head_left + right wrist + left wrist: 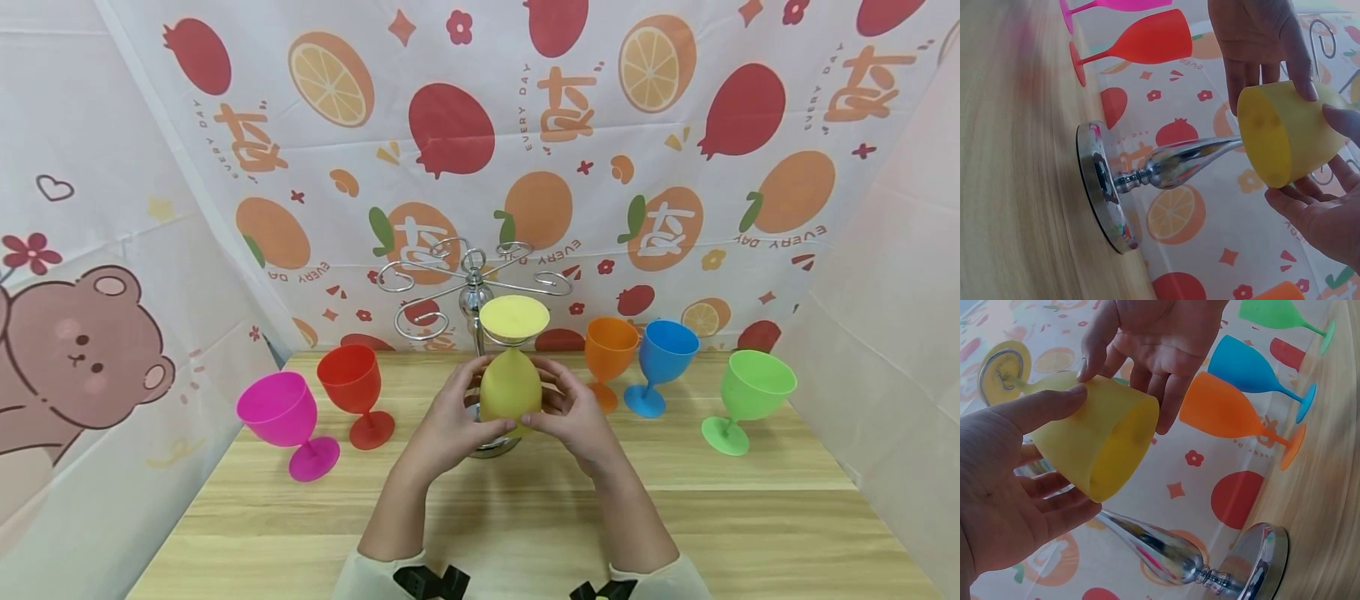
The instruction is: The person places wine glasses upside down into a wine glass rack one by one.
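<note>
Upside down in front of the chrome stemware rack (474, 302), a yellow plastic goblet (510, 390) is held between both hands. My left hand (454, 417) grips the bowl from the left, thumb on the near side and fingers behind. From the right, my right hand (576, 417) holds the same bowl, its thumb close to the left one. The goblet's round foot is uppermost, level with the rack's curled wire arms. In the left wrist view a wire loop (982, 381) curves round the stem beneath the foot. The bowl's mouth faces down, above the rack's round base (1105, 187).
Magenta (279, 410) and red (351, 380) goblets stand upright on the wooden table (525, 533) at left. Orange (609, 348), blue (666, 352) and green (756, 387) ones stand at right. A fruit-printed cloth (450, 125) hangs behind the rack.
</note>
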Action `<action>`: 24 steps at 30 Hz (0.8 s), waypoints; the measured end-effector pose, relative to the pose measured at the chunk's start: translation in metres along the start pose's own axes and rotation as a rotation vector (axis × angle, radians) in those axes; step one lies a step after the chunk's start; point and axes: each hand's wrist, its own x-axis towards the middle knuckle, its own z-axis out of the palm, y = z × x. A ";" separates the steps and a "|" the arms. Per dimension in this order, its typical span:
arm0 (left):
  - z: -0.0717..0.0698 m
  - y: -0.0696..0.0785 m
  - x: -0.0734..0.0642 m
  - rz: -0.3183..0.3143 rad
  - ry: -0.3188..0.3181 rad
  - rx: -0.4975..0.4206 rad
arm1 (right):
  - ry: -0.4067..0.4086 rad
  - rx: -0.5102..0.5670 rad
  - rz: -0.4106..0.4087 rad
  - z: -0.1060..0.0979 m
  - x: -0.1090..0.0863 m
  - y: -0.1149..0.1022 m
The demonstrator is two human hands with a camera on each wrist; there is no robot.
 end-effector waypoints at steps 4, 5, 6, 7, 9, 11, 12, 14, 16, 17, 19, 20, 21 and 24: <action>-0.002 0.000 0.000 0.001 -0.009 0.004 | -0.008 -0.002 0.000 0.001 0.000 0.001; -0.002 0.000 0.000 0.003 -0.012 0.005 | -0.008 -0.002 0.001 0.001 0.000 0.001; -0.002 -0.001 0.000 0.004 -0.014 0.007 | -0.008 -0.002 0.002 0.002 0.000 0.001; -0.003 -0.001 0.000 0.006 -0.017 0.008 | -0.010 -0.003 0.001 0.002 0.000 0.001; -0.003 -0.001 0.000 0.011 -0.022 0.014 | -0.010 -0.004 0.001 0.003 0.001 0.002; -0.003 -0.002 0.000 0.015 -0.025 0.014 | -0.009 -0.001 0.006 0.003 0.002 0.002; -0.003 -0.002 0.000 0.015 -0.024 0.014 | -0.010 -0.002 0.005 0.003 0.002 0.003; -0.003 -0.002 0.001 0.016 -0.022 0.015 | -0.011 0.000 0.007 0.003 0.002 0.003; -0.003 -0.002 0.001 0.017 -0.019 0.017 | -0.013 0.003 0.009 0.004 0.002 0.003; -0.003 -0.002 0.001 0.015 -0.017 0.020 | -0.016 0.002 0.008 0.004 0.002 0.002; -0.003 -0.001 0.001 0.014 -0.016 0.022 | -0.019 0.003 0.008 0.004 0.001 0.002; -0.003 -0.001 0.001 0.013 -0.016 0.022 | -0.022 0.003 0.006 0.004 0.001 0.001; -0.003 -0.001 0.001 0.012 -0.016 0.022 | -0.023 0.004 0.007 0.004 0.001 0.001; -0.003 -0.001 0.001 0.008 -0.014 0.019 | -0.027 0.002 0.004 0.004 0.001 0.001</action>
